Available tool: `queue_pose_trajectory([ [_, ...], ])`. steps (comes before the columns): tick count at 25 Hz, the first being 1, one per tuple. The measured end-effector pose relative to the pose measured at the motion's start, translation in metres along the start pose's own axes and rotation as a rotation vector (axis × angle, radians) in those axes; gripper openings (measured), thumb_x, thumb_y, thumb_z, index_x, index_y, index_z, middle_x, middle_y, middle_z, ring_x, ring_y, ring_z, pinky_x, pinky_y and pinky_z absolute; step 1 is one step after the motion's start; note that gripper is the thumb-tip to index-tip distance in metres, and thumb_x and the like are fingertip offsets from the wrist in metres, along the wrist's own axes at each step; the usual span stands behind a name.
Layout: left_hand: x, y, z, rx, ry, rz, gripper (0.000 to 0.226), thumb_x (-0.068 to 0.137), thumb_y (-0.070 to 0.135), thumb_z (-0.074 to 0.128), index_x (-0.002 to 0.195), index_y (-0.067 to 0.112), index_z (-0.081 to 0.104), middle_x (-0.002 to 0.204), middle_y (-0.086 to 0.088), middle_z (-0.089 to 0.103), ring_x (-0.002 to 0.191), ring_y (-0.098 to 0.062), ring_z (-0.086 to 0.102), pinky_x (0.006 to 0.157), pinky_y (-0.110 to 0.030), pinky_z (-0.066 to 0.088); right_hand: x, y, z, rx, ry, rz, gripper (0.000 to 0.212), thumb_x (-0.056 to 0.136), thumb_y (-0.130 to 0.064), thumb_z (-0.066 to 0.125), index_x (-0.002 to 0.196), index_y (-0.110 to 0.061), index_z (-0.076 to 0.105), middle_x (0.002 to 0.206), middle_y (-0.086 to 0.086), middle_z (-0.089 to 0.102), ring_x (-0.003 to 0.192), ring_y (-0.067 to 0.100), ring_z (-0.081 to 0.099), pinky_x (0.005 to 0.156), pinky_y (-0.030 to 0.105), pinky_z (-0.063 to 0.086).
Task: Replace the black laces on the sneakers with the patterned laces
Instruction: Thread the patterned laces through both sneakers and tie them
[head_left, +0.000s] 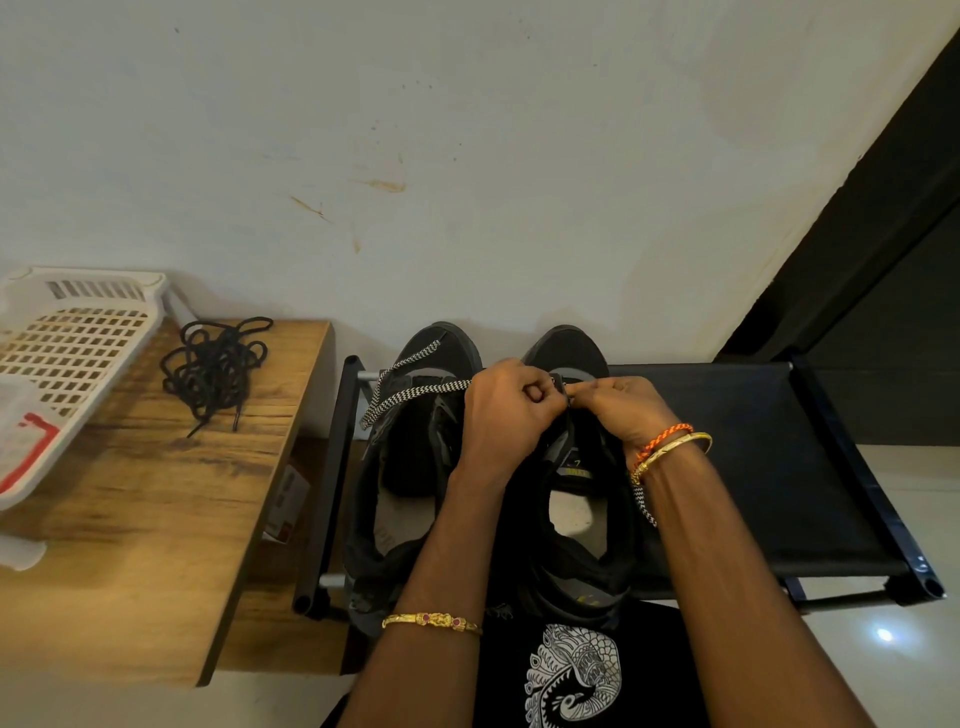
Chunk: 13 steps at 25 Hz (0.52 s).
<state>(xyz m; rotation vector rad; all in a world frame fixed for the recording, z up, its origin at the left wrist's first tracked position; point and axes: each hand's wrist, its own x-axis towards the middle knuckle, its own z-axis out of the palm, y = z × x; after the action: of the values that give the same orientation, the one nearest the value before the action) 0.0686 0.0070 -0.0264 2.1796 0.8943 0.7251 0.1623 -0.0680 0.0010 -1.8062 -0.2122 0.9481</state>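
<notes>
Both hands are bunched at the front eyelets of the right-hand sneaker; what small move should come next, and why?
Probably draw the black-and-white patterned lace through the eyelet both hands work at. The left hand and right hand pinch together at the right black sneaker near its toe, its lace end hanging loose below the right wrist. The removed black laces already lie on the wooden table.

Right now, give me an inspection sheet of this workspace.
Surface: black fabric rack shelf beside a wooden shelf.
Job's things: two black sneakers on the rack; patterned lace lies across the left one; black laces piled on the wood.
Clutter: white plastic basket.
Hands: left hand and right hand pinch at the right sneaker's eyelets.
Cables: nothing seen.
Surroundings: stained pale wall.
</notes>
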Motion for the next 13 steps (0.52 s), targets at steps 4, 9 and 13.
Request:
queue_pose_trajectory([
  [4,-0.001,-0.002,0.002,-0.187,0.017,-0.19,0.011,0.074,0.015,0.072,0.063,0.013,0.071,0.057,-0.003,0.063,0.055,-0.011,0.055,0.06,-0.023,0.045,0.003,0.0,0.0,-0.042,0.014,0.001,0.024,0.077,-0.013,0.072,0.059,-0.008,0.058,0.077,0.017,0.06,0.074,0.027,0.058,0.078,0.041,0.052],
  [9,0.0,-0.002,0.005,-0.607,0.185,-0.555,0.022,0.078,0.012,0.069,0.059,0.024,0.069,0.059,-0.003,0.067,0.059,-0.011,0.064,0.068,-0.03,0.058,0.001,0.001,0.002,-0.037,0.009,-0.009,0.011,0.078,-0.009,0.07,0.07,-0.008,0.063,0.078,0.012,0.064,0.073,0.022,0.061,0.073,0.035,0.054],
  [13,0.001,-0.011,0.007,-0.6,0.129,-0.61,0.015,0.088,0.022,0.058,0.076,0.014,0.062,0.073,-0.003,0.065,0.072,-0.015,0.064,0.075,-0.035,0.057,0.004,0.007,-0.005,-0.059,0.022,-0.085,0.035,0.076,-0.011,0.074,0.101,-0.014,0.051,0.106,0.009,0.055,0.094,0.024,0.06,0.083,0.038,0.054],
])
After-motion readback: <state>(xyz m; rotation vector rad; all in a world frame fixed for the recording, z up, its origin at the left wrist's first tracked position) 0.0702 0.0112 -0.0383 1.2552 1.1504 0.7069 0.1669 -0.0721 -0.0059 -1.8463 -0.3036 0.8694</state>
